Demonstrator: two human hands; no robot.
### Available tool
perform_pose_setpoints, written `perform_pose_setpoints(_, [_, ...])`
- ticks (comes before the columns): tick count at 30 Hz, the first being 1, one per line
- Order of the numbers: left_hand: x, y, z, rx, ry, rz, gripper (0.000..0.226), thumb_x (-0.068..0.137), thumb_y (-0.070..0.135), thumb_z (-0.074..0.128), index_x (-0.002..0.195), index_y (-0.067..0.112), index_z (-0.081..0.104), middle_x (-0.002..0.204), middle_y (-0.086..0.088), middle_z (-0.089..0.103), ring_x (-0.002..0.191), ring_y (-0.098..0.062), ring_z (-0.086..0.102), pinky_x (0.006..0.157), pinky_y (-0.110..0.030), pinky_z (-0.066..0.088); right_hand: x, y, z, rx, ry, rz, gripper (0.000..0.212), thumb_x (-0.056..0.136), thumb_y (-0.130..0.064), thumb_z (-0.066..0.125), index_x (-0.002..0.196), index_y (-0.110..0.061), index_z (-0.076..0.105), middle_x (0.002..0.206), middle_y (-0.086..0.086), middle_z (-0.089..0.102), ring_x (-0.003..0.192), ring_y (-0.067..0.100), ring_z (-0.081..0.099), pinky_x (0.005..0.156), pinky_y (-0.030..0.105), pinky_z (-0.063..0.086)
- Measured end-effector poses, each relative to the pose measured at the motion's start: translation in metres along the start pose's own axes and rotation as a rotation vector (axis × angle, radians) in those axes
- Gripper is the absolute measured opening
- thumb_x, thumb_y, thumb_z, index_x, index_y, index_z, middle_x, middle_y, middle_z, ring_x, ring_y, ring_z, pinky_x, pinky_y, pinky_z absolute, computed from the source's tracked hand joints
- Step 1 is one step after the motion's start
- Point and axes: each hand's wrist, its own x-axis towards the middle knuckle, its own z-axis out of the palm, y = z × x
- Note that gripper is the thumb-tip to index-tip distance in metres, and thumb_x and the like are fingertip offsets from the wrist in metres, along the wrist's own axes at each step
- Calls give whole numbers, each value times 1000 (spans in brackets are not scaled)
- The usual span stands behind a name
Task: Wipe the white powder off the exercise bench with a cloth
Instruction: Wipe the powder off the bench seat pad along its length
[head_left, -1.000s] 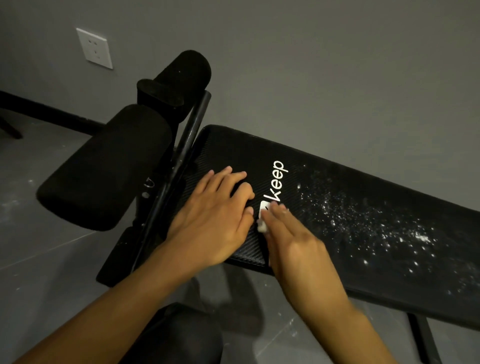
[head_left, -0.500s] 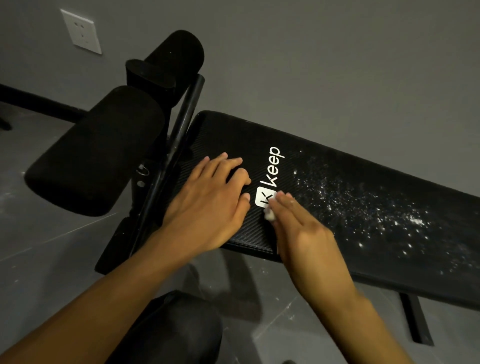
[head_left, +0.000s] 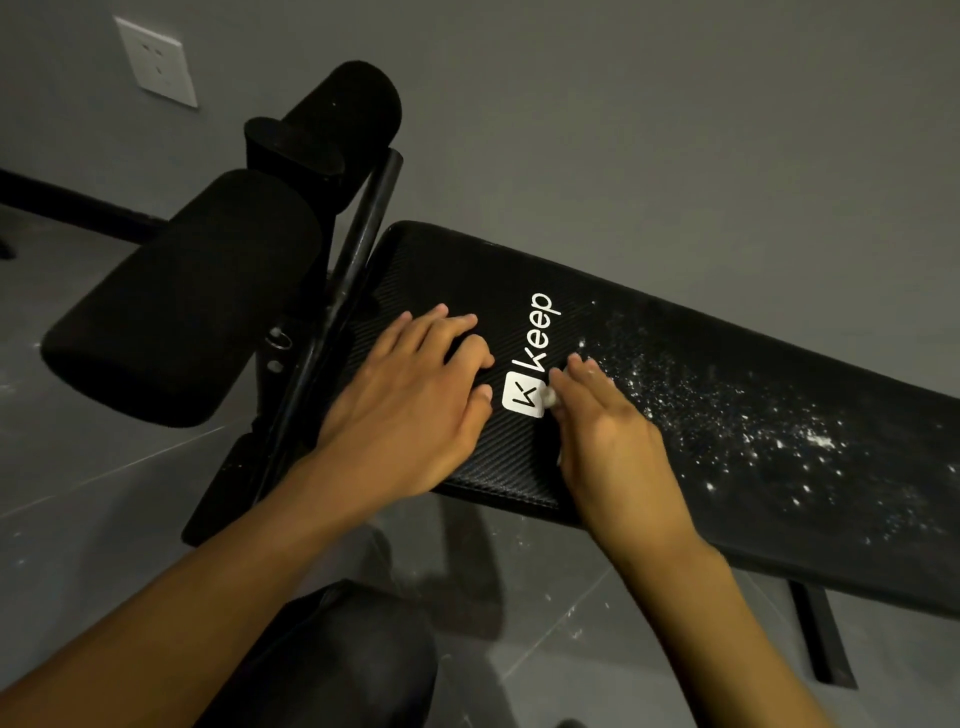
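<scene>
The black exercise bench (head_left: 649, 332) runs from the middle to the right edge, with a white "keep" logo. White powder (head_left: 769, 431) is scattered over its right half. My left hand (head_left: 415, 400) lies flat on the pad left of the logo, fingers straight. My right hand (head_left: 608, 431) presses a small white cloth (head_left: 550, 399) onto the pad beside the logo, at the left fringe of the powder. Most of the cloth is hidden under the fingers.
Two black foam rollers (head_left: 182, 296) on a black metal post (head_left: 358, 244) stand at the bench's left end. A grey wall with a white socket (head_left: 156, 60) is behind. Grey floor tiles with powder specks lie below, near my dark-clad knee (head_left: 332, 654).
My right hand with the cloth has slid a little to the right across the pad, off the logo's square and toward the powder. My left hand has stayed in place.
</scene>
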Motion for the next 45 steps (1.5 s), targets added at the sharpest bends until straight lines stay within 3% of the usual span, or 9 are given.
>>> perform_pose_setpoints(6, [-1,-1,2,2,1,-11,41,97,44,32,126,26,55,154,-3,43,150,-22,27,125,-43,18,-41,-12,-2,-23,-16,-15,69,75,13,74,138,-5,55,147,20,50,138,34,47,104,37,35])
perform_pose_setpoints(12, [0,-1,2,7,4,-2,44,95,45,29,124,26,56,153,-3,45,149,-23,30,124,-45,20,11,1,-1,13,-60,33,56,89,5,63,143,-2,50,152,21,44,143,35,41,108,30,25])
perform_pose_setpoints(16, [-1,-1,2,14,4,-2,42,95,45,31,124,26,56,152,-3,45,149,-22,30,124,-44,20,-7,-2,-2,27,-27,8,57,86,7,67,140,-5,54,149,22,48,140,36,44,108,41,40])
perform_pose_setpoints(22, [0,-2,3,11,10,-5,43,96,45,29,125,27,54,152,-3,45,149,-22,31,124,-45,22,-11,5,3,185,22,24,36,103,-21,53,137,-9,60,149,12,51,143,24,43,112,42,44])
perform_pose_setpoints(27, [0,-2,2,11,10,-1,42,95,45,31,124,26,55,152,-3,45,149,-22,31,124,-45,22,-10,0,3,233,58,41,37,103,-27,52,134,-9,62,147,10,53,143,21,43,112,42,44])
perform_pose_setpoints(31, [0,-2,3,17,8,-2,41,96,46,31,125,28,53,152,-2,44,149,-21,30,124,-43,19,-29,-10,0,188,117,-19,43,97,-39,55,127,-10,66,142,11,58,139,23,48,113,34,40])
perform_pose_setpoints(37, [2,-3,4,11,-4,-2,39,97,45,34,126,27,53,153,-2,43,150,-21,29,125,-44,19,18,-1,7,128,121,13,24,100,-22,59,111,-6,73,132,17,64,130,31,56,101,46,53])
perform_pose_setpoints(40, [1,-3,4,14,-4,-3,37,98,44,36,127,28,52,154,-1,42,150,-21,28,125,-43,18,19,-6,9,62,102,39,26,101,-20,58,119,-3,69,137,19,60,135,33,52,104,48,49])
perform_pose_setpoints(45, [0,-4,4,4,5,-3,40,96,46,31,125,28,52,153,-1,43,150,-20,29,125,-43,18,-15,-8,10,30,103,-29,38,102,-17,57,137,-5,58,148,16,51,142,30,42,113,38,38])
